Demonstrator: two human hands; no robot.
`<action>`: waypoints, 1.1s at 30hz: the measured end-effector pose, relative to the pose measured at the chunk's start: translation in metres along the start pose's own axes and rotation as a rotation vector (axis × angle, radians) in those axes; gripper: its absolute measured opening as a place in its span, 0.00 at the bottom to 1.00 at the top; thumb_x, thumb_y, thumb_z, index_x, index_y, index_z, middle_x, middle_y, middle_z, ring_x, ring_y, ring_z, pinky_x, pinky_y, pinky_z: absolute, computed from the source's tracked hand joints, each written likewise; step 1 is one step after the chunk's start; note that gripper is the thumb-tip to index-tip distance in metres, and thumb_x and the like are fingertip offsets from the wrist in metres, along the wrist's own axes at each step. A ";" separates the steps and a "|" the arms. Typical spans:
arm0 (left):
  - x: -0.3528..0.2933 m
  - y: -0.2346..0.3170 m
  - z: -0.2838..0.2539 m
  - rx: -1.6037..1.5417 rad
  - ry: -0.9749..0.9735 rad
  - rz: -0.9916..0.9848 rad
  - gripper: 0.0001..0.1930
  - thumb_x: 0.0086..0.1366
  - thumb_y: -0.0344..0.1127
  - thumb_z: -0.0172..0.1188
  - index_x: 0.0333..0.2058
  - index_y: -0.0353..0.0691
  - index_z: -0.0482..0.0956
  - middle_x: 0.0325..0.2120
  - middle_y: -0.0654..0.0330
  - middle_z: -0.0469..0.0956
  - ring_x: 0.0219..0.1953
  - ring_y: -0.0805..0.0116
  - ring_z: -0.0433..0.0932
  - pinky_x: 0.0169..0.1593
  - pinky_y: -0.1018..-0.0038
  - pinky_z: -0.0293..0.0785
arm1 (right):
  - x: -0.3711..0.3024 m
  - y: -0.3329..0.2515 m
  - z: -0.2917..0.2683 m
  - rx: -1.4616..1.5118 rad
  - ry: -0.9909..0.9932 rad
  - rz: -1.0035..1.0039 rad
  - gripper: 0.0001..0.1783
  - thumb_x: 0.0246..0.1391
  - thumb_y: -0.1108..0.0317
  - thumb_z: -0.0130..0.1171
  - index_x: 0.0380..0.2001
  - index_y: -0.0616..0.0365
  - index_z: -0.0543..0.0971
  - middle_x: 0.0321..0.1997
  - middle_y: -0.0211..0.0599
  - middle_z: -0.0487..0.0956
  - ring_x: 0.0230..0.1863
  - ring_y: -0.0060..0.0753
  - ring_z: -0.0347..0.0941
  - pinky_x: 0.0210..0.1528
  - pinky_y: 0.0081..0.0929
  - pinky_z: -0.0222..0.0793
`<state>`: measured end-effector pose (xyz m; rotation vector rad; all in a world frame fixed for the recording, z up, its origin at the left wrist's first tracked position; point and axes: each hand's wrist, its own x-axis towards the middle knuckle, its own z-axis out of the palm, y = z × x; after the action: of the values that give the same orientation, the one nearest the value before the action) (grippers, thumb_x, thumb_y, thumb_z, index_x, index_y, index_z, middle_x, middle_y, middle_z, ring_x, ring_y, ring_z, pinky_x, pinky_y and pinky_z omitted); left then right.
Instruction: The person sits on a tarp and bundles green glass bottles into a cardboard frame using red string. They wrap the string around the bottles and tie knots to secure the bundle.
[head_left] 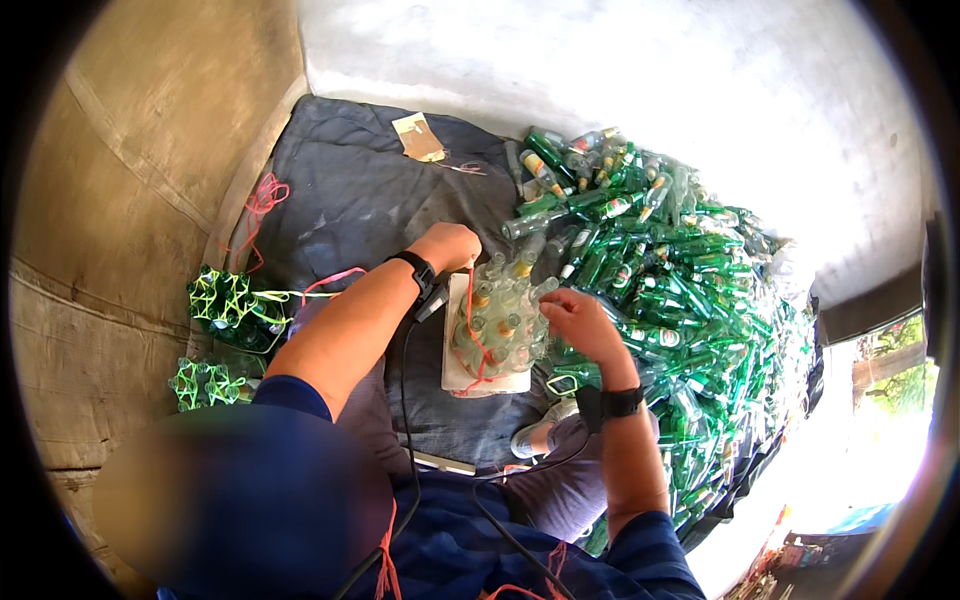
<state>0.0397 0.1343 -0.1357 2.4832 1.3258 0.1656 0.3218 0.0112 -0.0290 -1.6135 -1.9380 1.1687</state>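
A cluster of several clear glass bottles (500, 320) stands upright on a pale flat board (452, 375) in front of me. A red string (470, 330) runs around the cluster. My left hand (450, 245) is closed on the upper end of that string just above the bottles. My right hand (580, 320) rests on the right side of the cluster, fingers on the bottle necks. Both wrists wear black bands with cables running down to my lap.
A big heap of green and clear bottles (680, 290) lies to the right. Two tied bundles of green bottles (235, 305) sit at the left by a concrete wall. A dark cloth (350, 200) covers the ground, with loose red string (262, 195) and a card scrap (418, 137).
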 end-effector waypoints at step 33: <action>0.112 0.029 -0.012 -0.437 -0.246 -0.257 0.07 0.58 0.31 0.60 0.30 0.35 0.84 0.23 0.58 0.83 0.21 0.70 0.81 0.29 0.71 0.75 | 0.160 0.078 -0.008 -0.189 0.052 -0.040 0.15 0.53 0.56 0.61 0.34 0.58 0.83 0.36 0.49 0.83 0.41 0.56 0.79 0.45 0.46 0.74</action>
<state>0.1225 0.2147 -0.1202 1.8895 1.3226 0.0751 0.3319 0.1632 -0.1208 -1.6718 -2.0901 0.9423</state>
